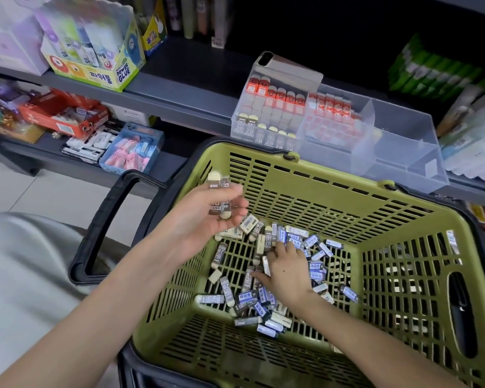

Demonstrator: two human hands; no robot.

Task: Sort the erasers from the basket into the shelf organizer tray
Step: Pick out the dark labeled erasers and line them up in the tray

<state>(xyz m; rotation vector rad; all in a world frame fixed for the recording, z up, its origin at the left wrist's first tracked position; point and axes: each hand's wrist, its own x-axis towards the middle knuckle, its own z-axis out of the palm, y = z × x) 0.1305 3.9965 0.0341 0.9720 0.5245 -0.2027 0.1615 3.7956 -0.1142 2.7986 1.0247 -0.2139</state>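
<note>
A green slatted basket (347,191) fills the lower right, with several loose erasers (247,299) in grey 2B and blue sleeves on its floor. My left hand (205,219) hovers over the basket's left wall, closed on a small bunch of grey 2B erasers (220,191). My right hand (284,271) is down among the loose erasers, fingers pinching one whitish eraser (266,266). Behind the basket on the shelf stands the clear organizer tray (403,141); its left compartments hold rows of red-sleeved and grey 2B erasers, its right compartment looks bare.
The basket's black handle (104,225) folds out to the left. A blue box of pink and blue erasers (132,151) and a red box (65,116) sit on the lower shelf at left. A glue display box (93,51) stands on the upper shelf; packaged goods (468,135) lie at right.
</note>
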